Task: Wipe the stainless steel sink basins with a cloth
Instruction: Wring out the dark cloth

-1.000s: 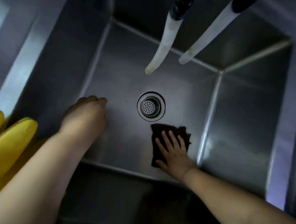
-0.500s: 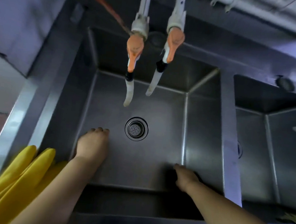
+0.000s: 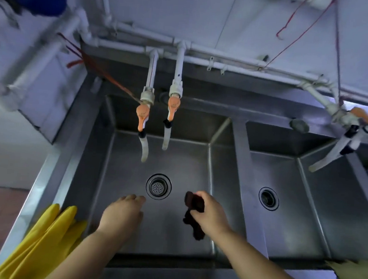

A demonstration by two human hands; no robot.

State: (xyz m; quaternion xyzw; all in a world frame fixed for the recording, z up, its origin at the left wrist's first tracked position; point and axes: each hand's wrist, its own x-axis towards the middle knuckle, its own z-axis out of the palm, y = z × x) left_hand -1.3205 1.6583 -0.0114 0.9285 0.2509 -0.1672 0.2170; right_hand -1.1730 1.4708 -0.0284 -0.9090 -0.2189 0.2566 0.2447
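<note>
Two stainless steel basins lie side by side below me: the left basin [image 3: 125, 157] with a strainer drain [image 3: 158, 186], and the right basin [image 3: 317, 214] with an open drain [image 3: 268, 198]. My right hand [image 3: 211, 213] is lifted above the left basin's floor, near its right wall, gripping a bunched dark cloth [image 3: 193, 214] that hangs down from the fist. My left hand [image 3: 122, 214] hovers just left of the strainer drain, palm down, fingers loosely curled, holding nothing.
Two taps with orange handles [image 3: 143, 114] [image 3: 173, 104] and pale hoses hang over the left basin. A third tap [image 3: 345, 128] hangs over the right basin. Yellow rubber gloves [image 3: 41, 242] lie over the left rim. A steel divider [image 3: 244, 187] separates the basins.
My head has pulled back and up, so both basins show. My right hand went from pressing the cloth flat on the floor to lifting it bunched. The left hand stayed beside the drain.
</note>
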